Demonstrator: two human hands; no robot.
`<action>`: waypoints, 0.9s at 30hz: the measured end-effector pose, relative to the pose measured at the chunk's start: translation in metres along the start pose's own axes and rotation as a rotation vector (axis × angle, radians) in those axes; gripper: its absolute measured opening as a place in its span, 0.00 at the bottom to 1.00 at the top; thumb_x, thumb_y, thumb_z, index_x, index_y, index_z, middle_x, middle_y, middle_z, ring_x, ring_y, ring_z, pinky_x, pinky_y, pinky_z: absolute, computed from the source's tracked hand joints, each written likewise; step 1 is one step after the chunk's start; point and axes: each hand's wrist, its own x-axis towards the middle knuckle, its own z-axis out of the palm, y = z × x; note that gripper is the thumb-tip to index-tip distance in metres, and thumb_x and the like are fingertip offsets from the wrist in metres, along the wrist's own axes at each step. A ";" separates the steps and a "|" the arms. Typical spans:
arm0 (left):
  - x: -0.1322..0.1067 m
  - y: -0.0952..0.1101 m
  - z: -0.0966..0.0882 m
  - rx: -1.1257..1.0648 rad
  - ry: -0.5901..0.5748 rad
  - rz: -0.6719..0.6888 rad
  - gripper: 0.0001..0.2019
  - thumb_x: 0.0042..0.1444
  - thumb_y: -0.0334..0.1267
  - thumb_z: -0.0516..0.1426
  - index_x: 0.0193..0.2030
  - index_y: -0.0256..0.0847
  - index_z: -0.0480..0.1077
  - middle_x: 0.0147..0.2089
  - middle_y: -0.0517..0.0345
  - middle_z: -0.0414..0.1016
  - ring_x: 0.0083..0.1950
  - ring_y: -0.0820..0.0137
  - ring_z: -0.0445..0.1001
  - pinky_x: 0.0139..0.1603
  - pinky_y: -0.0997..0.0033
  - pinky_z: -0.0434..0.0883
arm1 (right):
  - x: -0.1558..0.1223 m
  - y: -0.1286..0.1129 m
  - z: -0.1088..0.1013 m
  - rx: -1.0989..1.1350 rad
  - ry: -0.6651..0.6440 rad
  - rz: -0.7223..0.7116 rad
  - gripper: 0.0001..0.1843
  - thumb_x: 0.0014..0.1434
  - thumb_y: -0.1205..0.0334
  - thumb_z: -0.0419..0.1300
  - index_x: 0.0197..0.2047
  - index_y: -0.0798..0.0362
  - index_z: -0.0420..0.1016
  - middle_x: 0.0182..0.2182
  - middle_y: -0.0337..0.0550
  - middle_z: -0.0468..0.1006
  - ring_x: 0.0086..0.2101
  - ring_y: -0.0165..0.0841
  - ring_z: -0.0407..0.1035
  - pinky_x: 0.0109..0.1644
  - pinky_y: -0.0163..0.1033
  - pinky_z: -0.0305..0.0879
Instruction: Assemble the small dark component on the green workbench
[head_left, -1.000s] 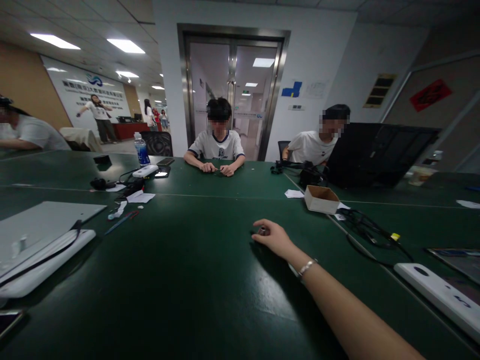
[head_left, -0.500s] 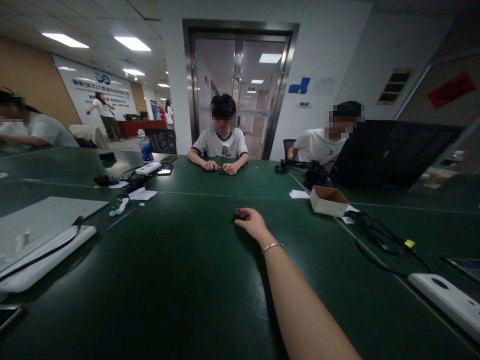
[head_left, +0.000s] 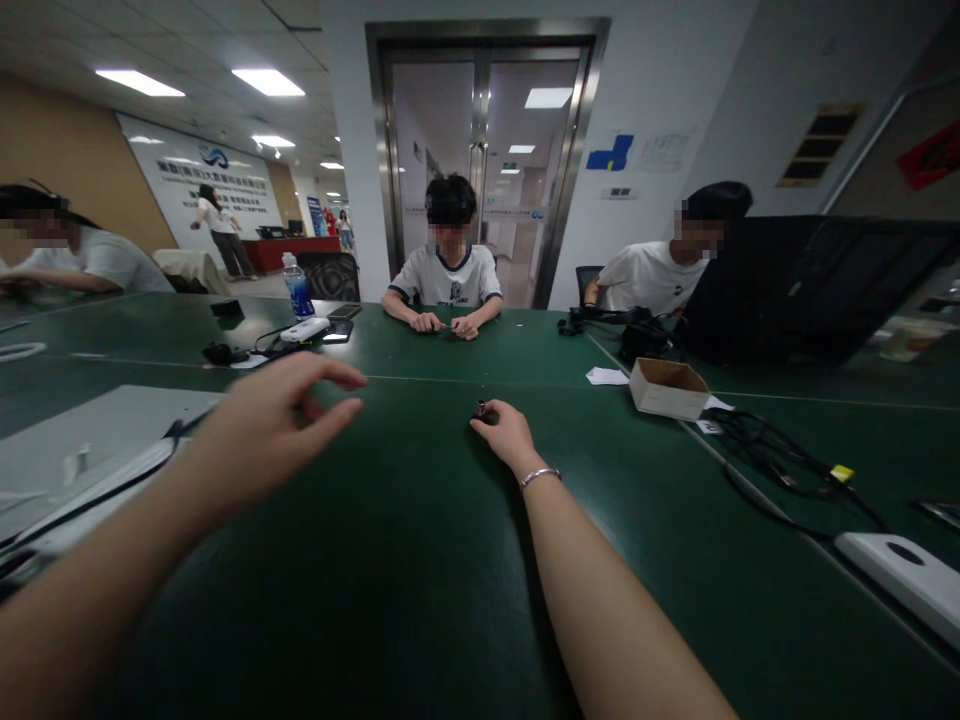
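Note:
My right hand point(head_left: 508, 434) rests low over the middle of the green table point(head_left: 450, 560), a silver bracelet point(head_left: 539, 478) on its wrist. Its thumb and fingers pinch a small black piece with a shiny metal end point(head_left: 481, 409), which points up. The exact kind of the piece is too small to tell, and the fingers cover part of it. On the left, my left hand point(head_left: 274, 425) hangs above the table, thumb and fingers apart, with nothing in them. It is slightly blurred and apart from the black piece.
An open cardboard box point(head_left: 667, 390) stands right of my right hand, beside coiled black cables point(head_left: 772, 460) and a white power strip point(head_left: 900, 575). A grey panel point(head_left: 112, 425) lies at left. A bottle point(head_left: 298, 288) stands farther back. Across the table sits a person point(head_left: 454, 275).
My left hand has come into view from the lower left, over the table. My right hand keeps its pinch on the small black piece. The view has shifted slightly.

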 end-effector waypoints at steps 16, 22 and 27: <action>0.085 -0.018 0.243 -0.744 -0.107 -0.146 0.08 0.53 0.30 0.59 0.40 0.40 0.76 0.37 0.54 0.79 0.38 0.68 0.77 0.46 0.67 0.75 | 0.009 0.014 0.004 0.103 0.050 -0.058 0.13 0.48 0.70 0.65 0.39 0.52 0.79 0.38 0.42 0.77 0.35 0.33 0.71 0.43 0.39 0.69; 0.086 -0.020 0.244 -0.885 -0.134 -0.211 0.07 0.53 0.29 0.61 0.39 0.37 0.75 0.35 0.53 0.78 0.36 0.69 0.78 0.39 0.71 0.75 | 0.011 0.011 -0.002 0.536 -0.011 0.089 0.12 0.52 0.71 0.60 0.41 0.55 0.78 0.37 0.42 0.76 0.24 0.26 0.70 0.28 0.33 0.71; 0.089 -0.017 0.244 -0.963 -0.147 -0.246 0.07 0.53 0.32 0.63 0.39 0.35 0.74 0.34 0.53 0.78 0.36 0.68 0.78 0.40 0.69 0.75 | 0.010 0.009 -0.010 0.774 -0.033 0.159 0.11 0.53 0.73 0.60 0.39 0.55 0.78 0.33 0.40 0.76 0.26 0.25 0.73 0.32 0.30 0.73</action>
